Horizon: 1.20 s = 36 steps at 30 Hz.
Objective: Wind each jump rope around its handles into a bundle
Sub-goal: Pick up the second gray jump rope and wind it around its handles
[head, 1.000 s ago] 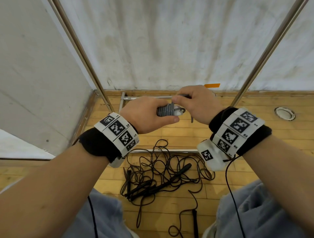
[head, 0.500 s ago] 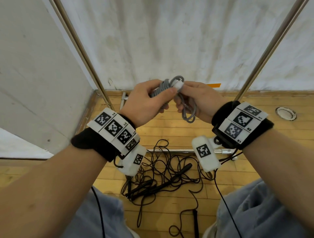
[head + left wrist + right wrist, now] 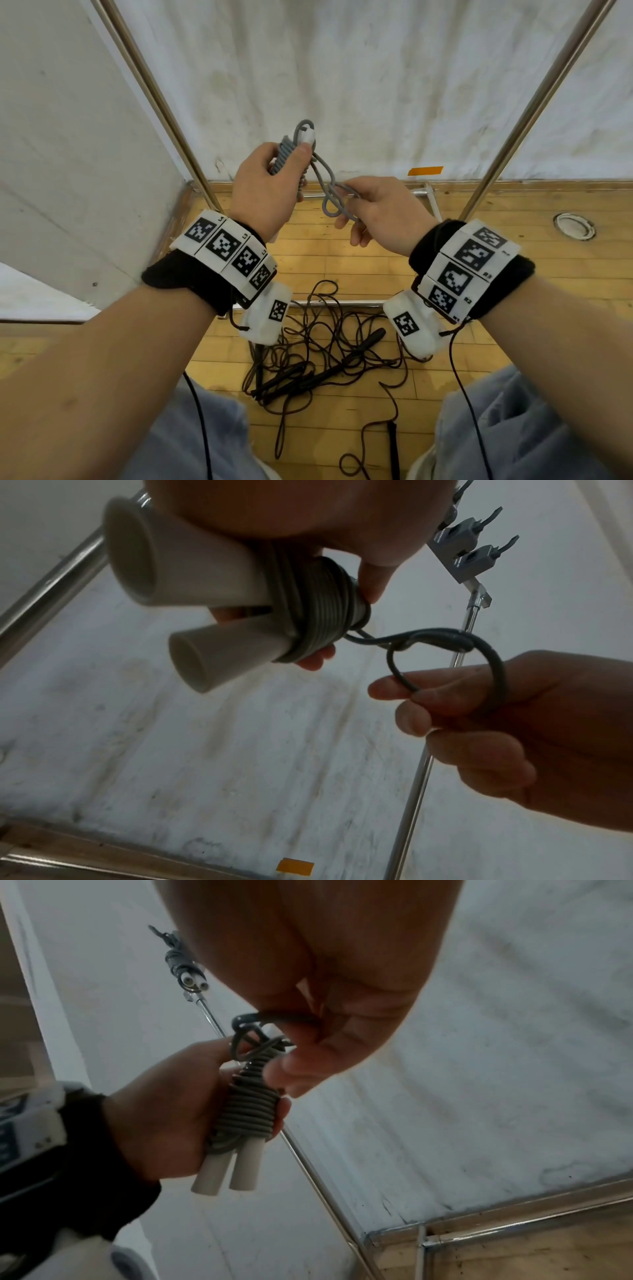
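Observation:
My left hand [image 3: 270, 185] grips a grey jump rope bundle [image 3: 287, 155], its cord wound in tight coils around two white handles [image 3: 192, 569] held side by side, raised in front of the wall. A loose end of the grey cord [image 3: 330, 195] runs down to my right hand [image 3: 380, 209], which pinches a loop of it [image 3: 493, 680] between thumb and fingers just right of the bundle. In the right wrist view the coils [image 3: 248, 1110] sit above the handle ends [image 3: 226, 1172]. On the floor lies a tangle of black jump ropes [image 3: 318, 363] with black handles.
A metal frame surrounds the spot: slanted poles at left [image 3: 154, 89] and right [image 3: 534, 102], a floor bar [image 3: 342, 303] under my wrists. A white wall stands ahead with an orange tape mark [image 3: 424, 170]. A round floor fitting [image 3: 574, 230] lies far right. My knees are below.
My left hand has lifted the bundle higher and tipped it upright. My right hand has drawn away down to the right, pulling out a loop of the cord's loose end.

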{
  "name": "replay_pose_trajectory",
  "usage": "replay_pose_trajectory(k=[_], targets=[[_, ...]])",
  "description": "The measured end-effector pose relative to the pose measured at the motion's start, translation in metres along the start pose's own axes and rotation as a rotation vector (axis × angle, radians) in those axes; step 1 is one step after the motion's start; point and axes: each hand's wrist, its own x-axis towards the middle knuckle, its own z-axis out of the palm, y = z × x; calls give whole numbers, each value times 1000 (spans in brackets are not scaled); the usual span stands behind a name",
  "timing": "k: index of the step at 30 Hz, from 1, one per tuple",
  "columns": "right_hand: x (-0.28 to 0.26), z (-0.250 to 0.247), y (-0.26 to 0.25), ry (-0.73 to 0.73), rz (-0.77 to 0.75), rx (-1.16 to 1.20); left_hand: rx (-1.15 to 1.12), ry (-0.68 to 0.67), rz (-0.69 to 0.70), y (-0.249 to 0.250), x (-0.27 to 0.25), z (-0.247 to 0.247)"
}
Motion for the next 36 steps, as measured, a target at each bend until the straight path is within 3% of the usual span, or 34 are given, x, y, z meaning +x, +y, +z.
replay_pose_trajectory(k=[5, 10, 13, 17, 20, 24, 27, 36], targets=[[2, -1, 6, 34, 55, -84, 16, 29, -20, -2, 2, -1], [6, -6, 14, 147, 272, 51, -17, 161, 32, -3, 5, -4], [7, -4, 16, 247, 219, 154, 0, 177, 49, -2, 3, -2], [-1, 3, 14, 87, 52, 84, -24, 194, 30, -1, 6, -4], [0, 4, 11, 7, 147, 16, -15, 209, 44, -1, 5, -5], [7, -2, 13, -31, 468, 81, -28, 221, 76, 1, 3, -4], [5, -6, 16, -20, 580, 147, -38, 220, 92, 1, 3, -2], [-1, 0, 20, 17, 490, 358, 61, 83, 51, -8, 6, -7]])
